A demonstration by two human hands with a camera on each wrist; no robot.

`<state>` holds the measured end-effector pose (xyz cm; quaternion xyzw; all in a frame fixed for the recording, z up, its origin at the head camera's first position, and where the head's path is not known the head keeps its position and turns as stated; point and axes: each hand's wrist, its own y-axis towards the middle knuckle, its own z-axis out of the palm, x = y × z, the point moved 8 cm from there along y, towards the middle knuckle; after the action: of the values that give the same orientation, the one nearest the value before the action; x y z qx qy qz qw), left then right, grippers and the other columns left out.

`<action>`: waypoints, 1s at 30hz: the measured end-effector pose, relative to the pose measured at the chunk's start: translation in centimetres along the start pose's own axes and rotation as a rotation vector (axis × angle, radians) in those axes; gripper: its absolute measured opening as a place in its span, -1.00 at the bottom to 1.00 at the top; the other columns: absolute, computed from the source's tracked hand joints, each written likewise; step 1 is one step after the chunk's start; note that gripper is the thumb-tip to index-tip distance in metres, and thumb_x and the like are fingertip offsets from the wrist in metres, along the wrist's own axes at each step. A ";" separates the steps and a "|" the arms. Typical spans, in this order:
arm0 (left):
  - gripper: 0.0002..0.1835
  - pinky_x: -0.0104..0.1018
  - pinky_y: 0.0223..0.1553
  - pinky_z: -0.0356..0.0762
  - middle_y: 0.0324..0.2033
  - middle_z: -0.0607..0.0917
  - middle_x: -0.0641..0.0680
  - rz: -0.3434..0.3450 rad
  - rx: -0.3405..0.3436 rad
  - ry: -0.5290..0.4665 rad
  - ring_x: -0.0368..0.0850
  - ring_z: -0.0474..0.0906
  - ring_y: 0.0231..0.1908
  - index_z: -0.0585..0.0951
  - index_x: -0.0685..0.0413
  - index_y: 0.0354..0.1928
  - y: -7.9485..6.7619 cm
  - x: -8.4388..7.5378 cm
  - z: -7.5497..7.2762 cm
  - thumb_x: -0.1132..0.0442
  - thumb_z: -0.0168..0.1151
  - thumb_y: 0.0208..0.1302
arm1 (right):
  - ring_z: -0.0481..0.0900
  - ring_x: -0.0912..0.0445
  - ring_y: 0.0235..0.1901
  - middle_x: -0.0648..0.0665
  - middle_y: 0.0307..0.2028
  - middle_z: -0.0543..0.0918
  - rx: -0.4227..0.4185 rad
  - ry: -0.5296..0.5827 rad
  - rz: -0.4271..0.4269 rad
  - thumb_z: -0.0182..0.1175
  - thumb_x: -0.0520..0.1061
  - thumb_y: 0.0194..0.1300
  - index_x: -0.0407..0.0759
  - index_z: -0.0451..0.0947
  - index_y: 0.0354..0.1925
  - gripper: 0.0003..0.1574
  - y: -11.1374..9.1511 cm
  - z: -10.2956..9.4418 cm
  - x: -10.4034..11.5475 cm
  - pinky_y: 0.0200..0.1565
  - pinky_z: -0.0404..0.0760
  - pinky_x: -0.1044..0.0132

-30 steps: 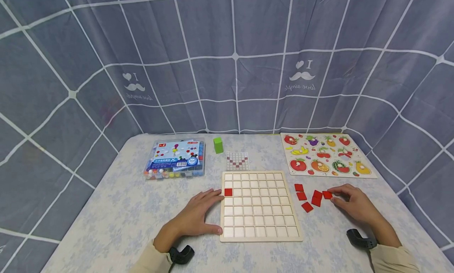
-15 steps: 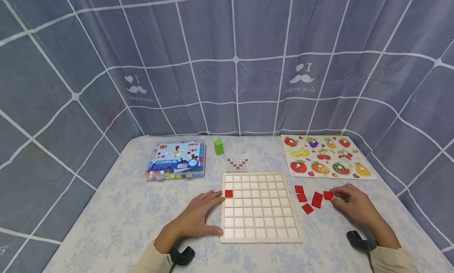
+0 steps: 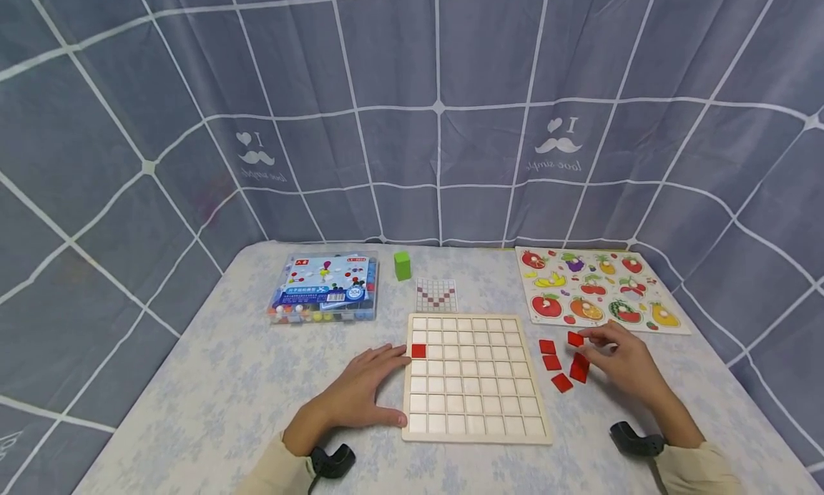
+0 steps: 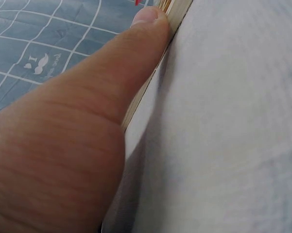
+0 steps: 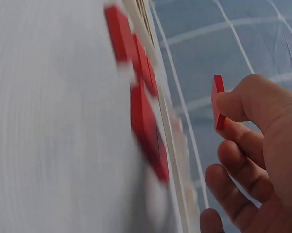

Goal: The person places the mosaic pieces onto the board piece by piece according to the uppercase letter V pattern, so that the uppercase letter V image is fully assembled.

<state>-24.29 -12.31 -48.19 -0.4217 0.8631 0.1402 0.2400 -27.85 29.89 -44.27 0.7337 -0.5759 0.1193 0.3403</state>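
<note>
You seem to be at the picking-up step: your right hand (image 3: 621, 359) pinches a red square (image 3: 575, 339) in the air, right of the board (image 3: 479, 438), near the loose squares (image 3: 551, 363). Your left hand (image 3: 363, 388), fingers extended, touches the board's left edge. Bringing the square over the board likely calls for a level pinch. Your thumb covers part of it; the left wrist view crops most of the board.

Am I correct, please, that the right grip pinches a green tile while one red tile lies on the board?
Not quite: the held tile is red, as the right wrist view shows; the right grip pinches it, and one red tile lies on the board.
</note>
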 end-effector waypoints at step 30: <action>0.02 0.21 0.45 -0.05 0.52 0.23 -0.07 -0.012 0.008 -0.004 0.06 0.00 0.52 0.35 -0.11 0.50 -0.1 -0.1 0.1 -0.45 0.35 0.08 | 0.55 0.16 -0.27 0.03 -0.26 0.57 0.469 0.280 -0.411 0.48 -0.20 0.21 -0.06 0.69 -0.18 -0.79 2.8 15.8 17.2 -0.19 0.59 0.32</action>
<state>-24.09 -12.24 -48.23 -0.4257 0.8606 0.1359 0.2441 -28.61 6.34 -45.20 0.8692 -0.3206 0.2769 0.2549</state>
